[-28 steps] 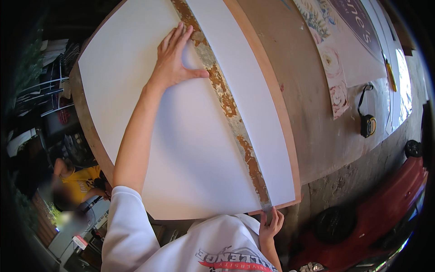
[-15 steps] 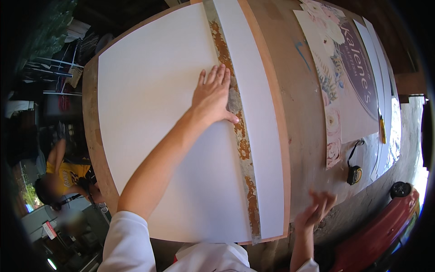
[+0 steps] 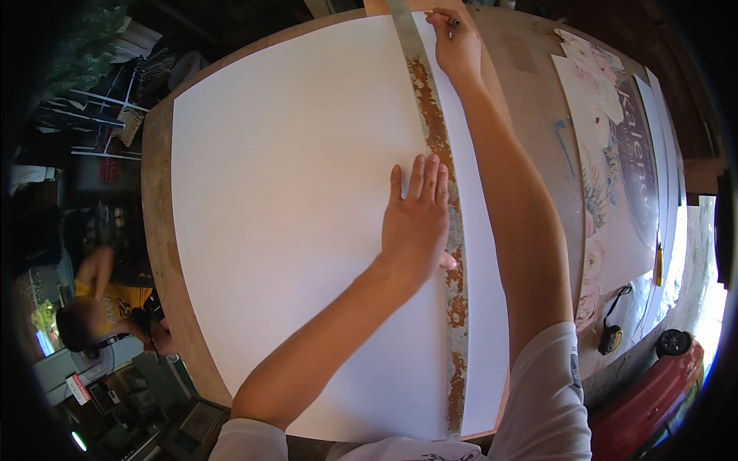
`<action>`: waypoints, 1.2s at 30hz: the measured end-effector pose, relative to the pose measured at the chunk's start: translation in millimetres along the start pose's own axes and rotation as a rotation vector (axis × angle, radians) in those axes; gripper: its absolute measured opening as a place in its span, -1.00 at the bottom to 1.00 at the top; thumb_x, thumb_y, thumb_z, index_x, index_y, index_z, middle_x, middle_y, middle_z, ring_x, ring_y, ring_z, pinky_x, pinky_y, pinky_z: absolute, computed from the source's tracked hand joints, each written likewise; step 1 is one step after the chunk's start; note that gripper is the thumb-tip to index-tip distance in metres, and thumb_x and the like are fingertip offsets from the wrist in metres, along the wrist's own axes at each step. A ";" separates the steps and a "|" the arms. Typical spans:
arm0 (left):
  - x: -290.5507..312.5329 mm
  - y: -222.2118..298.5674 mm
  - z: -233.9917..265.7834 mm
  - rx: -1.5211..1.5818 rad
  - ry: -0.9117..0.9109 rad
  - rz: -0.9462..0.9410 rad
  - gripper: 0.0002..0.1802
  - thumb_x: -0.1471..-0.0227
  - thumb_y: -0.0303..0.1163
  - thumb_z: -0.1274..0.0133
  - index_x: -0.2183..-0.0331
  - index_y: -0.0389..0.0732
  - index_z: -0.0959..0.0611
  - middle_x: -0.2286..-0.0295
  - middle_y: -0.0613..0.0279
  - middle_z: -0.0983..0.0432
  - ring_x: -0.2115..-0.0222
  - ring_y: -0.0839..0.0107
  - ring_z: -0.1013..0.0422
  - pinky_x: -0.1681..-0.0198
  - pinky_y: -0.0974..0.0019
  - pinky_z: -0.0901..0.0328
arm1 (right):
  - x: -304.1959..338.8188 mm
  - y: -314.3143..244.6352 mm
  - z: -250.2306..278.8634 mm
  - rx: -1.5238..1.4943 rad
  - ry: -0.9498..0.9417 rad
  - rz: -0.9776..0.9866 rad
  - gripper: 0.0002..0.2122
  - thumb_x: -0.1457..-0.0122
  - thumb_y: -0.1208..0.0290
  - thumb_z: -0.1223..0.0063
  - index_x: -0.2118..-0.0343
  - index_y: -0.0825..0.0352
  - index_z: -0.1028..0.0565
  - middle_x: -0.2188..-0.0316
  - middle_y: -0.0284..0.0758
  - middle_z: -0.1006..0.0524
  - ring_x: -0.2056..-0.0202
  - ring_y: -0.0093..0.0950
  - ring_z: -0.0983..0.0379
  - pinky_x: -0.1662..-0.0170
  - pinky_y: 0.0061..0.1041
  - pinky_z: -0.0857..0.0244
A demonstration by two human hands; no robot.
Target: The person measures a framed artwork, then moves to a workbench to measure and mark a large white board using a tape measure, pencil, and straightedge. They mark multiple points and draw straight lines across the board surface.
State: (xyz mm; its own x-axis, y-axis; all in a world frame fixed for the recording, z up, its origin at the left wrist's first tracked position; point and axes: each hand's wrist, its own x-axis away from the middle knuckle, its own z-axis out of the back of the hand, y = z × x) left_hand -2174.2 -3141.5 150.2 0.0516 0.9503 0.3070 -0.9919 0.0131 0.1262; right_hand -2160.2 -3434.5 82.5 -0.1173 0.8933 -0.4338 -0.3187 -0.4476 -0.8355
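A large white sheet (image 3: pixel 292 192) covers much of the table. Across it, from the far edge to the near edge, runs a long metal straightedge (image 3: pixel 437 127) with worn, rust-brown patches. My left hand (image 3: pixel 415 219) lies flat, fingers stretched, partly on the sheet and partly on the straightedge. Far ahead, at the sheet's far edge just right of the straightedge, my right hand (image 3: pixel 459 48) pinches a thin pencil (image 3: pixel 444 18), its tip pointing left.
A printed floral banner (image 3: pixel 603 146) lies on the table's right side. Near it are a tape measure (image 3: pixel 611 338) and a yellow cutter (image 3: pixel 659 265). A red car (image 3: pixel 653 392) stands lower right. A person in a yellow shirt (image 3: pixel 115 303) is at the left.
My right hand has gone from the lower right, off the table, to the sheet's far edge with a pencil. My left hand stays on the straightedge. The view has shifted left.
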 end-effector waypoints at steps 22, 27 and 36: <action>-0.5 -2.3 2.6 0.056 -0.063 0.016 0.61 0.47 0.29 -0.46 -0.36 -0.43 0.00 -0.39 -0.15 0.13 -0.41 -0.06 0.20 -0.40 -0.31 0.20 | 133.2 -39.9 115.4 0.212 -0.312 0.094 -0.79 -0.32 0.32 -0.07 0.12 0.25 -0.65 0.19 -0.05 -0.63 0.13 -0.06 -0.57 0.08 -0.18 -0.43; -2.3 1.8 4.2 -0.002 -0.110 0.042 0.66 0.50 0.33 -0.45 -0.38 -0.39 0.05 -0.41 -0.11 0.21 -0.42 -0.05 0.24 -0.40 -0.34 0.23 | 293.5 -107.8 238.9 0.289 -0.410 -0.011 -0.76 -0.26 0.53 -0.12 0.02 0.27 -0.61 0.14 -0.11 -0.63 -0.06 -0.16 -0.51 -0.06 -0.24 -0.40; -8.9 8.8 5.6 -0.126 -0.149 0.101 0.67 0.51 0.32 -0.47 -0.40 -0.29 0.07 -0.42 0.01 0.22 -0.44 0.05 0.28 -0.43 -0.28 0.32 | 554.7 -215.9 436.8 0.344 -0.629 -0.359 -0.66 -0.13 0.63 -0.17 0.00 0.29 -0.60 0.28 -0.25 -0.63 -0.05 -0.16 -0.51 -0.07 -0.22 -0.39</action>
State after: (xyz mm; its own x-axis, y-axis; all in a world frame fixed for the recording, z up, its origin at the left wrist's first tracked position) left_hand -2182.8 -3151.5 153.9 -0.0412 0.8926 0.4490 -0.9991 -0.0318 -0.0284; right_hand -2567.4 -2824.7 169.5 -0.4280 0.8815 0.1994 -0.6981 -0.1823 -0.6925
